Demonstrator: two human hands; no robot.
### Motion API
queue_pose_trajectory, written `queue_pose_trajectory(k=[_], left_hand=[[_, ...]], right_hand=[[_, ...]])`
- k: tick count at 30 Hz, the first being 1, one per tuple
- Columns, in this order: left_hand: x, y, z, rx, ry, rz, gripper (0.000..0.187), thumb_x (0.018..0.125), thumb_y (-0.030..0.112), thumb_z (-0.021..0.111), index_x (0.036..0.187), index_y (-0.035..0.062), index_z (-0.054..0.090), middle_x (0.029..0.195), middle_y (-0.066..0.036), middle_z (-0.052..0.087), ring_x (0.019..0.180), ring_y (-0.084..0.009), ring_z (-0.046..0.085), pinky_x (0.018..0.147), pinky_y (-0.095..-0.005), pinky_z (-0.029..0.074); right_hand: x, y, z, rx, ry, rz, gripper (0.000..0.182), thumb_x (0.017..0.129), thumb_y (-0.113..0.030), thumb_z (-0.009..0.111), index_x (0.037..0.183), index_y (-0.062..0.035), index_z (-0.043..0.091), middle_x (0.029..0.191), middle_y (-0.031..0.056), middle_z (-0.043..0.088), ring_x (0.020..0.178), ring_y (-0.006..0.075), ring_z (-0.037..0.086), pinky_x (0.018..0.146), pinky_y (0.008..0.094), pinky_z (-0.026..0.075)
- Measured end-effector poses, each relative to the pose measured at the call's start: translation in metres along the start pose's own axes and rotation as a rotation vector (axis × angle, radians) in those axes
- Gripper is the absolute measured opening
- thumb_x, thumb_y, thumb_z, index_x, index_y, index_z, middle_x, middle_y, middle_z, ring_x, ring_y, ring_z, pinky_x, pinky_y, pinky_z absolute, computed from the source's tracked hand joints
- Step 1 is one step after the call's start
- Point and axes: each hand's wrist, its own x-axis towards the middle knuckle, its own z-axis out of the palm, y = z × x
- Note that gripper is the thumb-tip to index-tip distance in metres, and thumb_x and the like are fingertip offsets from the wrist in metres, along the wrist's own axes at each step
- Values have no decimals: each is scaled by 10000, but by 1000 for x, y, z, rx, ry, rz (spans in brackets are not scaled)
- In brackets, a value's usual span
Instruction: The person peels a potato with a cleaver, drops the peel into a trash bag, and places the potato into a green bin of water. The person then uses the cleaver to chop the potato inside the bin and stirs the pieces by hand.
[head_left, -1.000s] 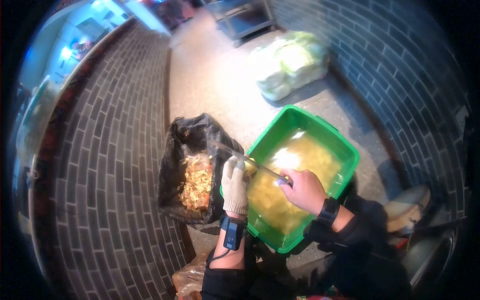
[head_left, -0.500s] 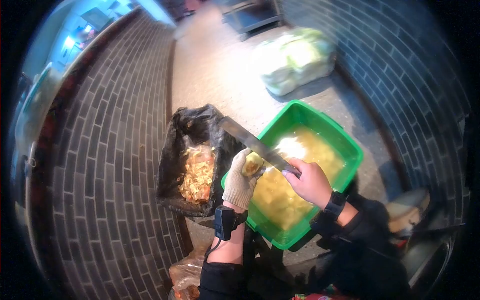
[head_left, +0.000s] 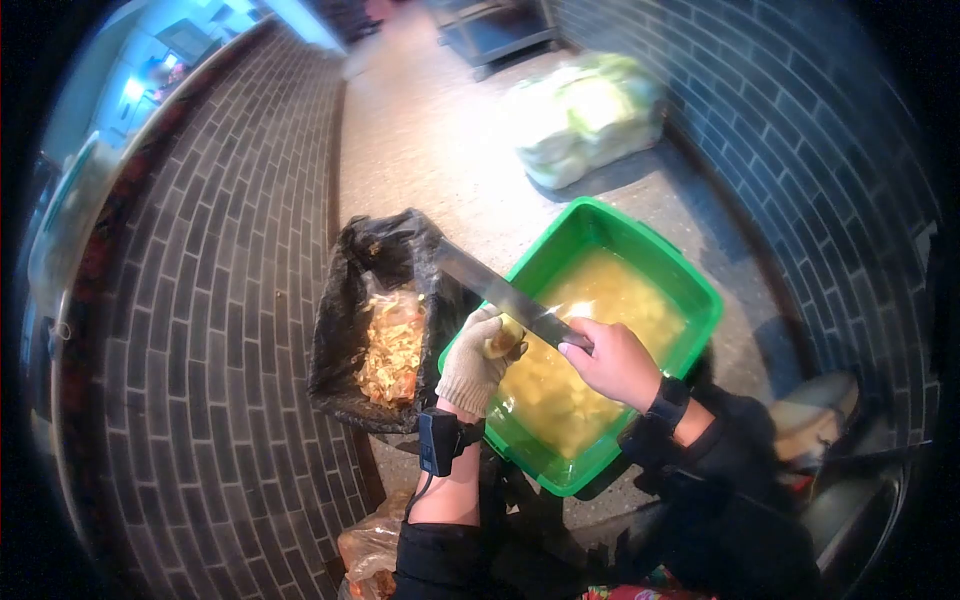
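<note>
My left hand point(head_left: 468, 372), in a cream knit glove, is closed around a pale, partly peeled potato point(head_left: 506, 336). My right hand point(head_left: 618, 368) is bare and grips the handle of a large, broad-bladed kitchen knife point(head_left: 497, 290). The blade slants up and left, just beyond the potato, its far end overlapping the edge of the waste bin. Both hands are over the near left part of a green tub point(head_left: 692, 283), where pale yellow pieces lie in cloudy water. Left of the gloved hand, peelings point(head_left: 388, 358) lie in a bin with a black plastic liner point(head_left: 338, 310).
Further along the floor stands a plastic-wrapped bundle of pale green vegetables point(head_left: 588, 120), with a dark cart point(head_left: 497, 38) behind it. Brick walls point(head_left: 230, 300) rise on both sides. A clear plastic bag point(head_left: 372, 545) sits at the lower left, and a round wooden-looking object point(head_left: 812, 418) at the right.
The potato has turned in my left hand, so its brown patch faces differently. My left hand has shifted slightly left and down, and the knife has moved slightly with my right hand.
</note>
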Motion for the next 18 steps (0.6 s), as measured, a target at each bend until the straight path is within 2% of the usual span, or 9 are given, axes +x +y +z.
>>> queue_pose_trajectory(k=[2,4,7,9,12,14,16,18], left_hand=[[0,0,0,27,10,10,239,882,160,511,1092,48,526,981,-77,597,875,-195,586,804,-339,502],[0,-2,-1,53,18,18,244,880,162,508,1097,52,523,983,-74,597,876,-193,585,800,-345,505],[1,-5,0,115,26,27,259,871,128,521,1116,41,522,1028,-77,565,912,-200,596,793,-362,520],[-2,-4,7,196,109,86,264,854,101,512,1105,27,547,975,-60,584,847,-168,591,765,-292,494],[-1,-1,9,361,118,132,291,825,113,499,1100,32,549,988,-76,606,838,-157,567,710,-259,460],[2,-1,1,411,104,155,287,821,107,494,1086,25,567,975,-74,611,822,-152,567,707,-257,458],[3,-1,4,461,88,179,286,816,102,488,1072,18,584,961,-73,616,807,-147,566,704,-255,457],[1,-3,8,536,145,212,301,814,113,491,1071,-1,600,927,-70,617,786,-147,566,707,-258,459]], right_hand=[[-1,3,2,58,48,-34,216,864,-260,593,894,-47,611,691,208,614,677,403,606,617,479,476],[-1,3,2,47,13,-3,214,858,-220,608,885,-7,615,716,208,616,657,366,610,590,403,464],[0,-1,-2,-33,-60,26,210,860,-217,602,900,-11,619,719,206,618,663,372,611,602,410,467],[-2,-4,-3,-51,-58,23,207,861,-215,600,901,-12,617,719,205,619,667,377,610,609,416,469],[-3,-2,-2,-60,-65,4,202,863,-214,595,894,-14,608,716,205,616,671,388,604,621,427,469],[-4,1,1,-51,-69,-10,201,864,-214,592,886,-15,601,712,205,613,672,394,600,625,433,468],[-3,-2,4,-55,-120,62,192,868,-206,579,922,-25,613,727,213,616,689,406,601,635,445,472],[-5,-7,3,-85,-137,53,190,870,-197,571,945,-28,615,737,218,618,698,408,603,642,453,474]])
